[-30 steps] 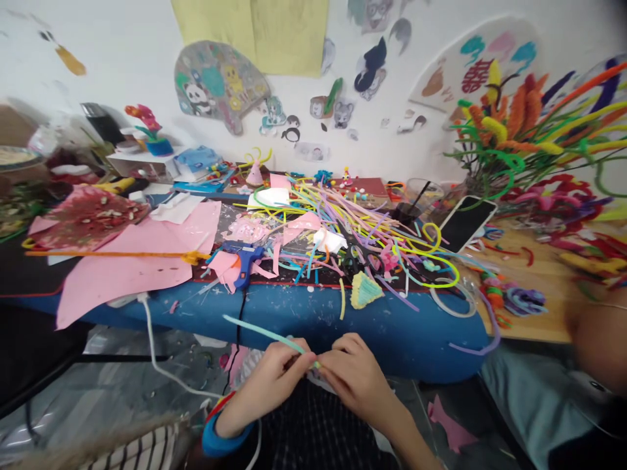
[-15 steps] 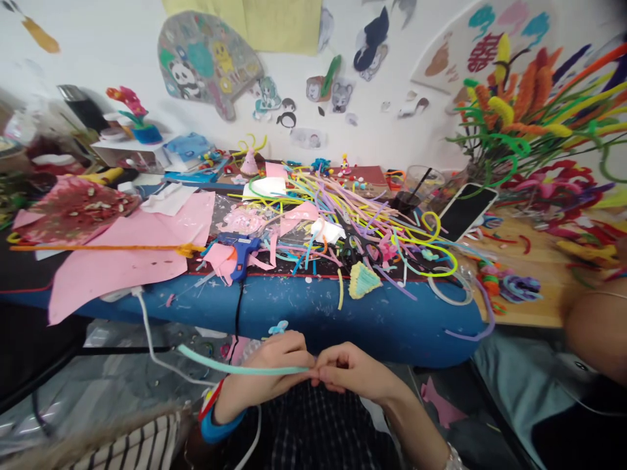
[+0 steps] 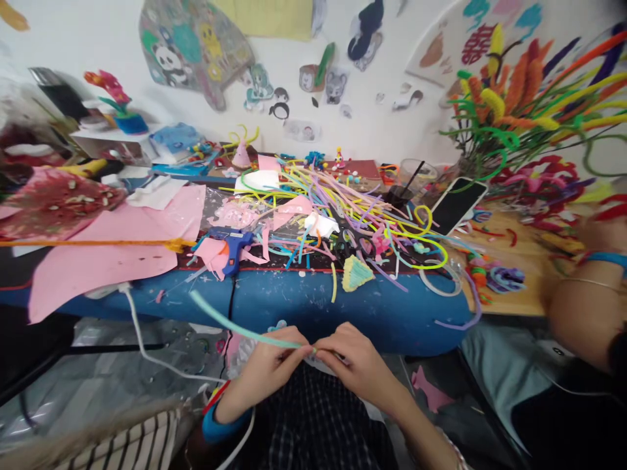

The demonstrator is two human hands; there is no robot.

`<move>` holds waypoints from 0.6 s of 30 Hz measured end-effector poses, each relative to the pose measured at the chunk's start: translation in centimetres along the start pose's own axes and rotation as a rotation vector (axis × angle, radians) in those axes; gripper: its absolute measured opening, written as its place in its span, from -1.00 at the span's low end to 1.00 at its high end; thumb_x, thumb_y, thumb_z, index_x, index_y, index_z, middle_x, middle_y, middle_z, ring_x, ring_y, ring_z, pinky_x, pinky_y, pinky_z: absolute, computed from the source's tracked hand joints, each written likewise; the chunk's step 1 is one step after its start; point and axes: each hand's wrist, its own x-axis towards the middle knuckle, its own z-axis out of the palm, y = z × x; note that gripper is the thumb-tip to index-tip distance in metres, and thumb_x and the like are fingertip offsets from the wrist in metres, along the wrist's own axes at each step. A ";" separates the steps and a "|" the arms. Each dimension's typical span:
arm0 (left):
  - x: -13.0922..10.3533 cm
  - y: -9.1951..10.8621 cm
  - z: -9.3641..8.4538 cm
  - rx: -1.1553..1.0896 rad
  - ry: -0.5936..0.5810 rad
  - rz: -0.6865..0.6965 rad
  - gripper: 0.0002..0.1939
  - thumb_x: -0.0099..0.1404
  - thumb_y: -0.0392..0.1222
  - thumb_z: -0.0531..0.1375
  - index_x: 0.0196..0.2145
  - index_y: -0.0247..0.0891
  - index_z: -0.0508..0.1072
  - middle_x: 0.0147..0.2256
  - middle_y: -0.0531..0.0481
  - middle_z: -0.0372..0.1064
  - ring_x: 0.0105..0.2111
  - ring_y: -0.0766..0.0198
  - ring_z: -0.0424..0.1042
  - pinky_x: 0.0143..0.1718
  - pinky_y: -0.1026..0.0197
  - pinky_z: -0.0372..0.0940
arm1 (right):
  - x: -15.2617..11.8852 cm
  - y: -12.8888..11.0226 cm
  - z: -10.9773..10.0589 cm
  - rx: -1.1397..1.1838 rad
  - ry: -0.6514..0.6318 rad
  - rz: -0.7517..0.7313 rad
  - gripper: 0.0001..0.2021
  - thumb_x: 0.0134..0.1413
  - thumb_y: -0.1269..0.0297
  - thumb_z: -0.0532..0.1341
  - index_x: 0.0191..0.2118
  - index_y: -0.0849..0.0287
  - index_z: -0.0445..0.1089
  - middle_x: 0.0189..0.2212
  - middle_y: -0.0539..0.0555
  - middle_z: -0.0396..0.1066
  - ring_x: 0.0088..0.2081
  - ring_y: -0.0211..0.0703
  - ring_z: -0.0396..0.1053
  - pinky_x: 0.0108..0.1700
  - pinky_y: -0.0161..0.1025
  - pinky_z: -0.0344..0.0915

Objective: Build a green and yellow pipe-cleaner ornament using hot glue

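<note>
A pale mint-green pipe cleaner (image 3: 230, 325) slants up and left from my fingertips, its far end free in the air. My left hand (image 3: 275, 367) pinches it between thumb and fingers. Close beside, my right hand (image 3: 361, 367) is closed in a pinch at the pipe cleaner's near end, fingertips almost touching those of the left. The bit between the fingers is mostly hidden. Both hands are above my lap, in front of the blue table edge (image 3: 284, 307). Nearest on the table are a yellow-and-mint triangular piece (image 3: 356, 273) and a blue glue gun (image 3: 237, 248).
A tangle of coloured pipe cleaners (image 3: 337, 196) covers the table middle, with scissors (image 3: 353, 243) among them. Pink sheets (image 3: 117, 254) lie left. A phone (image 3: 459, 205) leans at right by a pipe-cleaner bouquet (image 3: 529, 98). Another person's arm (image 3: 582, 313) is at far right.
My hands have turned, and the pipe cleaner's free end has risen from nearly level to a steeper slant. The view has shifted slightly. At right, the other person's arm has come further into view.
</note>
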 end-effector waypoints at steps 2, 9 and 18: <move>0.0 -0.1 -0.5 0.118 -0.065 0.124 -0.66 0.47 -0.13 0.02 -0.37 -0.29 0.46 -0.45 0.02 0.34 -0.45 0.34 0.29 -0.41 0.30 0.13 | 0.2 -0.4 -0.3 0.382 -0.197 0.294 -0.73 0.37 0.23 0.05 -0.25 0.18 0.45 -0.46 0.00 0.48 -0.45 -0.29 0.31 -0.37 -0.31 0.18; -0.4 0.0 -1.3 0.300 -0.082 0.342 -0.60 0.49 -0.08 -0.03 -0.38 -0.27 0.47 -0.48 0.05 0.21 -0.46 0.34 0.20 -0.43 0.29 0.07 | 0.0 -1.1 0.7 0.805 -0.365 0.518 -0.57 0.27 -0.02 0.07 -0.38 0.25 0.44 -0.67 -0.14 0.11 -0.64 -0.38 -0.02 -0.59 -0.37 -0.04; -1.3 0.6 1.6 -0.621 -0.142 -0.451 -0.55 0.39 0.10 0.07 -0.50 -0.30 0.36 -0.62 0.13 0.13 -0.64 0.41 0.06 -0.60 0.31 -0.03 | -1.2 -0.2 0.2 -0.538 0.153 -0.538 -0.73 0.34 0.46 -0.01 -0.11 0.35 0.44 -0.65 -0.01 0.30 -0.59 -0.22 0.13 -0.52 -0.17 -0.09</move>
